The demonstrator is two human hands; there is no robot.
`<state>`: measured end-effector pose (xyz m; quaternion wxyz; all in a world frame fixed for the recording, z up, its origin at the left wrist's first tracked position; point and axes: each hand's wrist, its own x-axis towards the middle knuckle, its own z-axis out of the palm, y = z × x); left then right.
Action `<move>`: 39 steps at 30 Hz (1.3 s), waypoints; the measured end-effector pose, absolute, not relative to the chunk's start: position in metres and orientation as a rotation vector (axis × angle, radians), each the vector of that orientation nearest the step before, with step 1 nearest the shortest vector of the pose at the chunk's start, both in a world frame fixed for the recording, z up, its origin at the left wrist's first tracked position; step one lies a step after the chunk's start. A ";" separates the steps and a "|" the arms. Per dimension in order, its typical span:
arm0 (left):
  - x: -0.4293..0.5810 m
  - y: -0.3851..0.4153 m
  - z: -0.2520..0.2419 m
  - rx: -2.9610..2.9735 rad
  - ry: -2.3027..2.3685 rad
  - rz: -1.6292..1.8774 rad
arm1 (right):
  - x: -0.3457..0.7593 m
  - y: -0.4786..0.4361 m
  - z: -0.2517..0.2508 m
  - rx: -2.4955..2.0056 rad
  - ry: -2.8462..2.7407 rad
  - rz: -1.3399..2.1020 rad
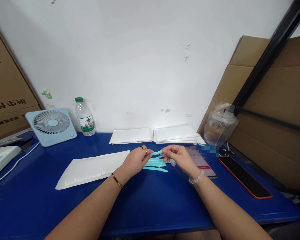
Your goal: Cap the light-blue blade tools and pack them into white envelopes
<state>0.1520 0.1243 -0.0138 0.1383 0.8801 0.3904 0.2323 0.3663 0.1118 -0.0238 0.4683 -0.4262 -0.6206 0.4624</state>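
Observation:
My left hand [136, 160] and my right hand [178, 157] meet above the middle of the blue table, each pinching one end of a slim turquoise plastic stick [157, 153]. Its exact kind is too small to make out. Below them several more turquoise sticks [155, 164] lie in a loose pile, partly hidden by my fingers. By the right fingers is a small clear piece [173, 162]. A white padded envelope [90, 168] lies flat to the left, its right end close to my left hand.
Stacked white envelopes [175, 133] rest against the wall beside another envelope pile [131, 135]. A fan [52, 125] and a water bottle [86, 118] stand at left. Rightward are a tablet [206, 163], a phone [246, 176] and a bagged drink cup [218, 125].

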 end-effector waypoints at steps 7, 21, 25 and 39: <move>0.153 0.147 -0.033 2.576 1.174 0.684 | 0.382 0.110 -0.013 -1.302 -1.738 0.839; 0.155 0.133 -0.023 2.672 1.058 0.411 | 0.408 0.108 -0.007 -1.554 -2.229 0.352; 0.158 0.127 -0.025 2.747 0.991 0.349 | 0.404 0.114 -0.021 -1.553 -2.270 0.327; 0.160 0.124 -0.020 2.537 1.085 0.509 | 0.413 0.107 -0.002 -1.362 -1.962 0.723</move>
